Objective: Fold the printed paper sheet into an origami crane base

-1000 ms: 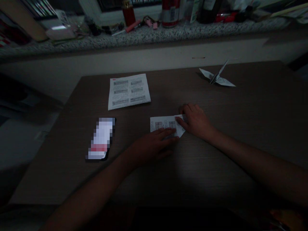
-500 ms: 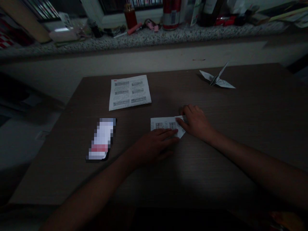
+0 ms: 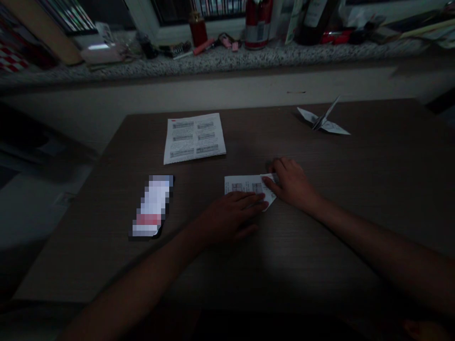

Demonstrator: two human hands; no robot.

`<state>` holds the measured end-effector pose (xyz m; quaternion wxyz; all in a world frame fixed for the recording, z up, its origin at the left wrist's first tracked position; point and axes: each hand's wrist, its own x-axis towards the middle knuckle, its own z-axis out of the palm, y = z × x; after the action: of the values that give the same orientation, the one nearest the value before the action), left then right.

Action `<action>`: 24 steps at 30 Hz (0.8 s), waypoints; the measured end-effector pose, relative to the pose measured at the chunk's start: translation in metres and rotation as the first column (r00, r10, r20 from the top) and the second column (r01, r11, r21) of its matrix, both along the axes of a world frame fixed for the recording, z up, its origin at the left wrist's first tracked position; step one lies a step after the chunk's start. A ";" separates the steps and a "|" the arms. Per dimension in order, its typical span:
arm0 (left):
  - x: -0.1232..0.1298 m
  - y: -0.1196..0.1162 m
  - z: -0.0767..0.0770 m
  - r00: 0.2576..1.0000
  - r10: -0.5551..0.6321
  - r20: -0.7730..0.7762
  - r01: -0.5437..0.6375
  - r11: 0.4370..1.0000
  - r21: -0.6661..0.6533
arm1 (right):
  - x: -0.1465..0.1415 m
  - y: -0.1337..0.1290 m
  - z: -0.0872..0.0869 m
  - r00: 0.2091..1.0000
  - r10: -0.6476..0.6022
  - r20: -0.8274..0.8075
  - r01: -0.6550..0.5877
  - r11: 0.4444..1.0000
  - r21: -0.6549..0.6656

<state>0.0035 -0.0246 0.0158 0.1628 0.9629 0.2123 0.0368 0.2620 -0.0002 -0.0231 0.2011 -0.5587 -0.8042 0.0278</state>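
A folded sheet of printed paper (image 3: 245,180) lies flat on the table in front of me, its right end folded over to a slanted edge. My left hand (image 3: 234,215) rests across its lower part, fingers stretched out flat and pointing right. At the paper's right end is my right hand (image 3: 289,180), thumb on top of the fold and the other fingers curled at the far edge. Part of the paper is covered by both hands. Beyond my right hand stands a folded paper crane (image 3: 323,122) with its wings spread.
Another printed sheet (image 3: 195,137) lies at the back left of the brown table (image 3: 117,189). Left of my hands is a phone (image 3: 151,208) with a lit, blurred screen. Behind, a granite sill (image 3: 213,61) carries a red can (image 3: 258,23), a jar (image 3: 198,29), bottles and small items.
The whole view has shifted slightly, so things appear a little lower and further right. Both hands keep nearly the same place on the folded paper.
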 end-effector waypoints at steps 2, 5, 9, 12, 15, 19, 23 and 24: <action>0.000 0.000 0.000 1.000 0.003 -0.002 -0.003 1.000 0.003 | 0.000 0.000 -0.001 1.000 0.001 -0.006 -0.001 1.000 0.006; 0.000 -0.001 0.000 1.000 0.007 0.002 -0.007 1.000 -0.001 | 0.000 0.001 -0.001 1.000 0.003 0.006 -0.003 1.000 0.010; 0.000 -0.001 0.001 1.000 0.013 -0.005 -0.013 1.000 -0.015 | 0.000 0.001 0.000 1.000 -0.001 0.028 0.001 1.000 0.013; 0.000 -0.001 0.001 1.000 0.010 0.008 -0.010 1.000 -0.017 | -0.001 0.001 0.001 0.999 -0.008 0.031 0.008 1.000 -0.002; -0.001 -0.002 0.000 1.000 0.009 0.022 -0.009 1.000 -0.016 | -0.002 0.001 0.003 0.999 -0.016 0.047 0.016 1.000 -0.011; -0.001 -0.001 0.000 1.000 0.008 0.029 -0.007 1.000 -0.025 | -0.002 0.000 0.006 0.998 -0.009 0.067 0.010 1.000 -0.014; 0.000 -0.002 0.001 1.000 0.008 0.019 -0.007 1.000 -0.028 | -0.002 0.000 0.006 0.998 0.004 0.065 -0.003 1.000 -0.018; 0.000 -0.002 0.001 1.000 0.009 0.015 -0.009 1.000 -0.028 | -0.002 0.000 0.006 0.998 0.002 0.066 -0.001 1.000 -0.018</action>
<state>0.0036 -0.0264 0.0171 0.1775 0.9592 0.2158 0.0418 0.2599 -0.0004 -0.0172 0.1691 -0.5606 -0.8105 0.0167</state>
